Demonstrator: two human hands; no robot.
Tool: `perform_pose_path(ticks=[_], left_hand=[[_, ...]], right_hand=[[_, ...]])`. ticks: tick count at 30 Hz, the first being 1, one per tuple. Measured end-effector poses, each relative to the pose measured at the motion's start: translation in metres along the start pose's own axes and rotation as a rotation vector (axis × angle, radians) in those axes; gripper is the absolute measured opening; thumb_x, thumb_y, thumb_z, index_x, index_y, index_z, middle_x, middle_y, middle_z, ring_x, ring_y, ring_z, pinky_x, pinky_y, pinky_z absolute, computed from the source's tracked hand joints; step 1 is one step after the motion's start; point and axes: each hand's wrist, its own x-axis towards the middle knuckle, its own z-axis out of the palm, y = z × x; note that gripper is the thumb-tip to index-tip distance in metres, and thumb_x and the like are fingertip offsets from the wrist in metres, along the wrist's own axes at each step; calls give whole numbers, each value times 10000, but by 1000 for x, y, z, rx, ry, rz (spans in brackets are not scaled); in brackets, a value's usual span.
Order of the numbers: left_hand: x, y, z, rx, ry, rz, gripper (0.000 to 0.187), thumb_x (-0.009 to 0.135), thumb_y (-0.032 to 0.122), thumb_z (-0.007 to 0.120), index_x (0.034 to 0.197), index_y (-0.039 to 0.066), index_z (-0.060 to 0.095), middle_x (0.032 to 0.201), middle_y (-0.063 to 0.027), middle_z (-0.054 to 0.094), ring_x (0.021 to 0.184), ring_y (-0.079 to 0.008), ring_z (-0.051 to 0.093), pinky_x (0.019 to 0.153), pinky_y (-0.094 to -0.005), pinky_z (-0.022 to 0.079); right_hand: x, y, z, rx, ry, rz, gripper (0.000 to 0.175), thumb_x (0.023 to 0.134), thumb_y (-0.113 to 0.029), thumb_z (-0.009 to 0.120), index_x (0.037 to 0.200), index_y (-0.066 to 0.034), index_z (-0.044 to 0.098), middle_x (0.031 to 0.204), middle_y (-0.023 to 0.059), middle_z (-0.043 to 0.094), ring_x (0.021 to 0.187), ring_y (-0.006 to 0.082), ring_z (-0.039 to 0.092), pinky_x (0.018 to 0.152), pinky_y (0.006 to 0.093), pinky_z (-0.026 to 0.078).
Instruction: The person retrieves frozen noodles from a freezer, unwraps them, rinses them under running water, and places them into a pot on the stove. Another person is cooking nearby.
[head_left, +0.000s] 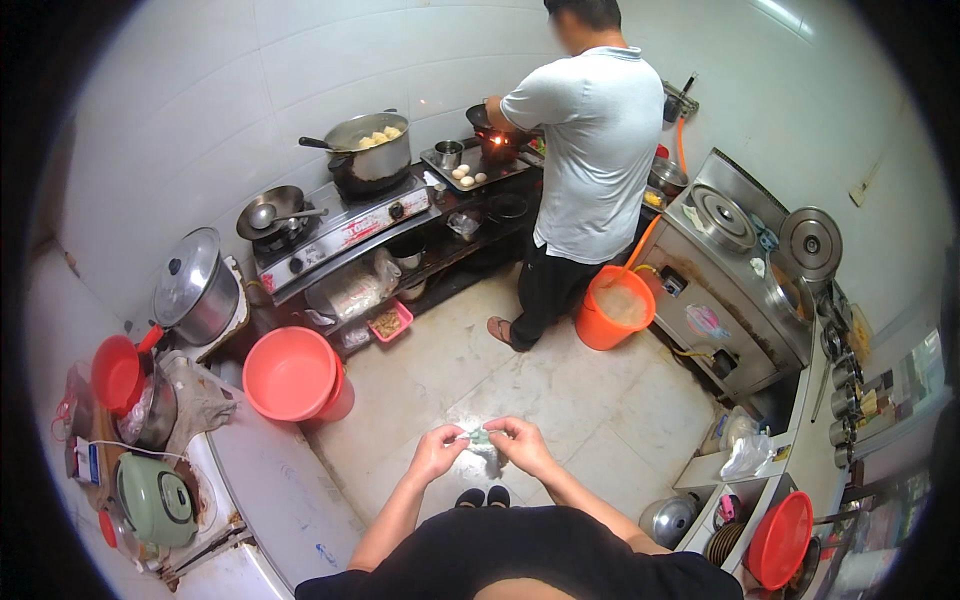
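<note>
A small pale-green, crumpled piece of thin material (480, 435) is pinched between my two hands, in front of my body and above the tiled floor. What it is exactly is too small to tell. On its left side the fingertips of my left hand (437, 454) hold it. My right hand (523, 448) grips the other side with thumb and forefinger. Both forearms reach forward from a black shirt, with dark shoes (484, 497) visible below the hands.
A co-worker (600, 142) stands ahead at a lit wok burner (498, 142). An orange bucket (615, 307) of cloudy liquid stands beside them. Left are a red basin (289, 373), a gas stove (341, 244) and a chest freezer (277, 487). A steel cooker cabinet (720, 300) is on the right.
</note>
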Motion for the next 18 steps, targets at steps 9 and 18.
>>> perform_pose_path(ticks=[9, 18], left_hand=[[-3, 40, 11, 297, 137, 170, 177, 812, 123, 623, 956, 91, 721, 894, -107, 607, 835, -262, 602, 762, -366, 492], [0, 53, 24, 388, 62, 354, 192, 775, 63, 588, 916, 97, 714, 914, -116, 610, 880, -299, 610, 773, -401, 506]], right_hand=[[-16, 0, -8, 25, 108, -97, 285, 801, -72, 645, 1081, -24, 659, 870, 60, 661, 788, 126, 614, 684, 280, 511], [-20, 24, -27, 34, -13, 17, 154, 823, -104, 680, 932, 0, 651, 852, 62, 634, 747, 126, 604, 640, 264, 494]])
